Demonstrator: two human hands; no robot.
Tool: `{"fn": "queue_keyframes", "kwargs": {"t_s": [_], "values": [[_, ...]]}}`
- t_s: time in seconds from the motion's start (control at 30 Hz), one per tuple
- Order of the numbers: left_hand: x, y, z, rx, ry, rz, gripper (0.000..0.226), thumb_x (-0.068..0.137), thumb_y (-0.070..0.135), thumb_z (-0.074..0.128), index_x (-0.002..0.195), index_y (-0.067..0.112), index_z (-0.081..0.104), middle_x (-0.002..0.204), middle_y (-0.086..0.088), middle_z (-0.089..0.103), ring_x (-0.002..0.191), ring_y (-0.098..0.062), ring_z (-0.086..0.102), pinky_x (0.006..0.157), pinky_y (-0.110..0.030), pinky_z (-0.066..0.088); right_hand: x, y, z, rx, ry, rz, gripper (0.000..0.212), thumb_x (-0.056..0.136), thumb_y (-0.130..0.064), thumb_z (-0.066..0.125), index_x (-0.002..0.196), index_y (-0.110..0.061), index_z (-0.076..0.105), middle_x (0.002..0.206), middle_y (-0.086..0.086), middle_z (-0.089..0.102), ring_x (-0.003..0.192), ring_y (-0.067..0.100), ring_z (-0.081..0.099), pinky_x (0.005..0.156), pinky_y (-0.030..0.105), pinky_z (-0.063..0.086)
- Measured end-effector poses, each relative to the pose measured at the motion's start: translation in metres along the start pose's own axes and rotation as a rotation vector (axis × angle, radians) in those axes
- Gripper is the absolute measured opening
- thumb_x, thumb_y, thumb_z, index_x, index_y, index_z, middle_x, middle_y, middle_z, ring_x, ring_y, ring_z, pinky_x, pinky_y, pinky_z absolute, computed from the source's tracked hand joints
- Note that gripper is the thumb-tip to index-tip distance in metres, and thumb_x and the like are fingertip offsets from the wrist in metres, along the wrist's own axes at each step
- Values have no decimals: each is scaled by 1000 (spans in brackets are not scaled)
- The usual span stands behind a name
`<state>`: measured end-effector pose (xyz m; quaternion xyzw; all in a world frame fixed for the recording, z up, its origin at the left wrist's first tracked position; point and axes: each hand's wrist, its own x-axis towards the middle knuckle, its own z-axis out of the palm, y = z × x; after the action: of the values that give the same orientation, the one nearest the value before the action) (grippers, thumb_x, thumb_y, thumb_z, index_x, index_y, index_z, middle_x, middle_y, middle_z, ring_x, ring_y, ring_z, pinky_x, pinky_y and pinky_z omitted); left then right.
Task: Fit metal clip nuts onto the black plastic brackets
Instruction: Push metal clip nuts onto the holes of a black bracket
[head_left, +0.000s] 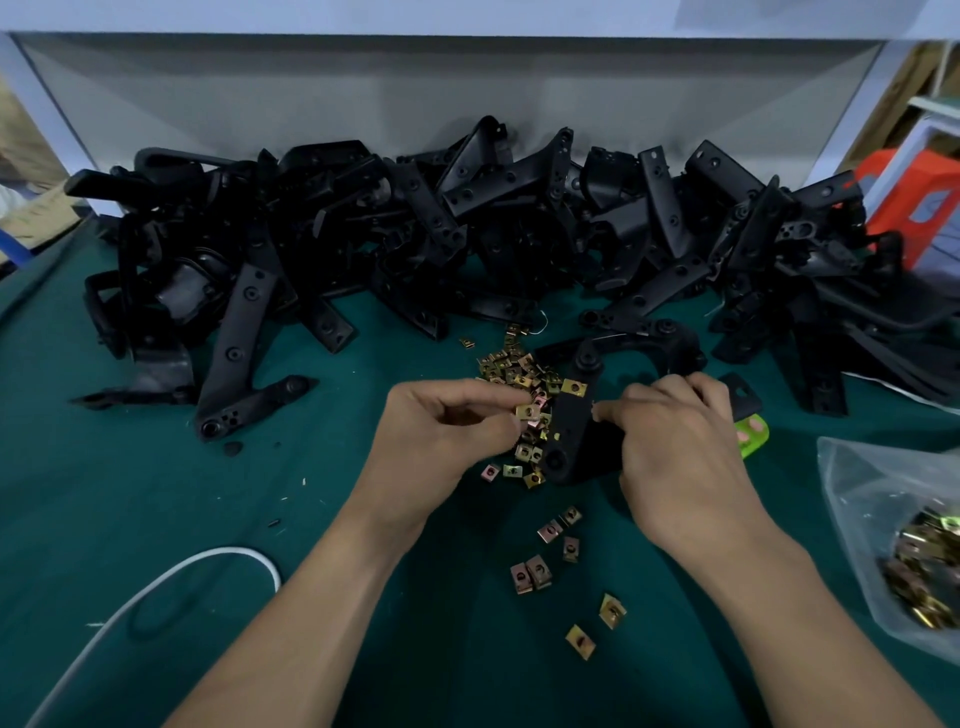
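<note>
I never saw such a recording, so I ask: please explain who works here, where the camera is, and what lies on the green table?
No machine here: a person works with two bare hands. The picture comes from a camera worn on the head, looking down. The left hand pinches a clip nut; the right hand holds a black bracket that already carries one fitted nut. Loose clip nuts lie on the green table, a heap of brackets behind, a plastic bag of nuts at the right.

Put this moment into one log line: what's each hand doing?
left hand: pinches clip nut | right hand: grips black bracket | loose nuts: heaped on green mat beside bracket | bag of nuts: at right
</note>
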<state>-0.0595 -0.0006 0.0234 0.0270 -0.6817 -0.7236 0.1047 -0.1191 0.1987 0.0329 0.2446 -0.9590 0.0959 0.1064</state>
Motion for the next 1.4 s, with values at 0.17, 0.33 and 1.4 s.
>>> {"fn": "queue_keyframes", "kwargs": {"t_s": [0.17, 0.33, 1.4], "values": [[-2, 1, 0, 28, -104, -11, 18, 72, 25, 82, 90, 24, 84, 82, -16, 74, 72, -15, 61, 64, -26, 51, 3, 5, 9, 110, 91, -59, 34, 69, -1, 55, 85, -17, 80, 73, 1, 65, 84, 33, 60, 95, 41, 27], [-2, -1, -1, 40, -120, -18, 20, 71, 27, 81, 90, 25, 84, 84, -19, 74, 71, -17, 60, 63, -25, 50, 4, 4, 7, 122, 97, -75, 32, 71, -10, 51, 85, -13, 80, 77, 5, 69, 90, 35, 63, 106, 39, 21], [-3, -2, 0, 67, -138, -71, 20, 74, 12, 81, 93, 20, 84, 86, -15, 79, 77, -20, 72, 78, -31, 58, 2, 3, 4, 22, 27, -27, 44, 80, 1, 47, 97, -21, 80, 85, 0, 69, 94, 29, 56, 107, 37, 22]]}}
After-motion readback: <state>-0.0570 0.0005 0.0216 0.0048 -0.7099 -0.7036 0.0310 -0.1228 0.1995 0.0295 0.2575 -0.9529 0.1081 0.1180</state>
